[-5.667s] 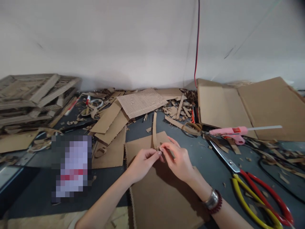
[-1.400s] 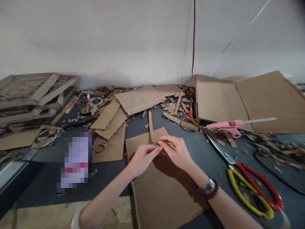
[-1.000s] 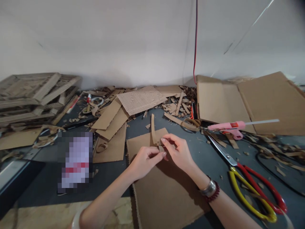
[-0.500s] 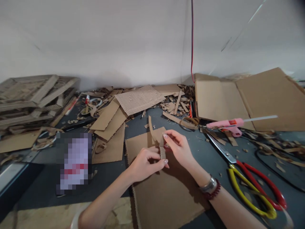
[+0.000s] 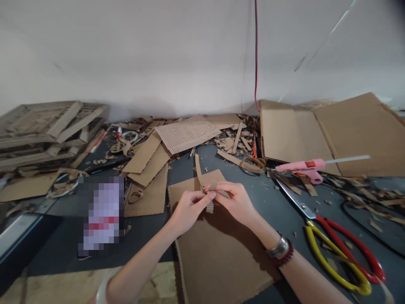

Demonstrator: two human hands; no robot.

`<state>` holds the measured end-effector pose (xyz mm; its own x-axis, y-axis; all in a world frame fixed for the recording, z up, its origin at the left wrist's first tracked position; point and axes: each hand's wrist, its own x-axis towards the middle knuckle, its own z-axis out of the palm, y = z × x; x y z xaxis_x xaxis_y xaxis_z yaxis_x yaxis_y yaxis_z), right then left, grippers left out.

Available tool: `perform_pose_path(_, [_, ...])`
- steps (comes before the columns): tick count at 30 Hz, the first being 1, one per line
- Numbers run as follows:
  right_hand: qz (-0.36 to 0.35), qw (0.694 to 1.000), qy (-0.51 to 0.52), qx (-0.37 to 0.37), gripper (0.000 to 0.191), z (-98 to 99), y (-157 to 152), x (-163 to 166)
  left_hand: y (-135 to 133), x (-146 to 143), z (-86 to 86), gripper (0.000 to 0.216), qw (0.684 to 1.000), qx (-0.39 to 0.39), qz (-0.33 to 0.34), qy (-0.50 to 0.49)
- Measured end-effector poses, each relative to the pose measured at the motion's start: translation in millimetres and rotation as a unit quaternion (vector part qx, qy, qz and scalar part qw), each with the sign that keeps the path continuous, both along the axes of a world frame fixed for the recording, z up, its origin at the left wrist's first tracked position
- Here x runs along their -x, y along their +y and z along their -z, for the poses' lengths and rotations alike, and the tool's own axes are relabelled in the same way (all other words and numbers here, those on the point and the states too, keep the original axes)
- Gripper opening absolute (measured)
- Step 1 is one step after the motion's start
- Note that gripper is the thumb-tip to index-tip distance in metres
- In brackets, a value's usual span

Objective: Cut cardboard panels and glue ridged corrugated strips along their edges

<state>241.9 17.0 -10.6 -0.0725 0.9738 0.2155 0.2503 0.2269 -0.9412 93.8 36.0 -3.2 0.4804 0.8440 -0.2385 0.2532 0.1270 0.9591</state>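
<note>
Between my two hands is a narrow cardboard strip [image 5: 198, 168], its far end sticking up and away from me and a short ribbed end [image 5: 209, 207] hanging below the fingers. My left hand [image 5: 190, 209] pinches it with thumb and fingertips. Close against it, my right hand [image 5: 236, 200] has its fingers closed on the strip too; the fingertips of both hands meet and hide the middle. Under both hands lies a large flat cardboard sheet [image 5: 215, 261] with a ribbed left edge.
Scissors [image 5: 311, 215] with red and yellow handles lie at right, near a pink glue gun [image 5: 302, 166]. An opened cardboard box [image 5: 291, 131] stands behind. Cardboard pieces [image 5: 148, 164] and scraps lie at the back, cardboard frames [image 5: 53, 126] at left. A pixelated patch [image 5: 103, 215] covers something left.
My hands have come together, the right one moving left and in to the left fingertips. The ribbed end, earlier plainly seen between them, is now mostly covered.
</note>
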Motion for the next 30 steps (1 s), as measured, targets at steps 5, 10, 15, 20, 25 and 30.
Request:
perform_pose_path(5, [0.008,0.999,0.022,0.046,0.022,1.9,-2,1,0,0,-1.6,0.039,1.000,0.008,0.011,-0.017])
perform_pose_path(10, [0.017,0.998,0.027,0.053,0.022,-0.3,-4,2,-1,1,-0.9,0.040,1.000,-0.014,0.016,-0.005])
perform_pose_path(15, [0.023,0.997,0.035,0.067,0.022,-2.8,-5,3,-2,1,2.0,0.041,1.000,0.001,0.018,-0.017])
perform_pose_path(20, [0.030,0.998,0.023,0.057,0.022,-4.7,-4,3,-3,0,1.3,0.041,0.999,0.021,0.024,-0.010])
perform_pose_path(25, [0.044,0.997,0.035,0.052,0.027,-7.6,-4,2,-4,0,-0.1,0.037,0.999,-0.004,0.052,-0.011])
perform_pose_path(30, [0.082,0.994,0.049,0.042,0.023,-8.8,-4,0,-6,0,-3.5,0.034,0.990,-0.088,0.107,0.004])
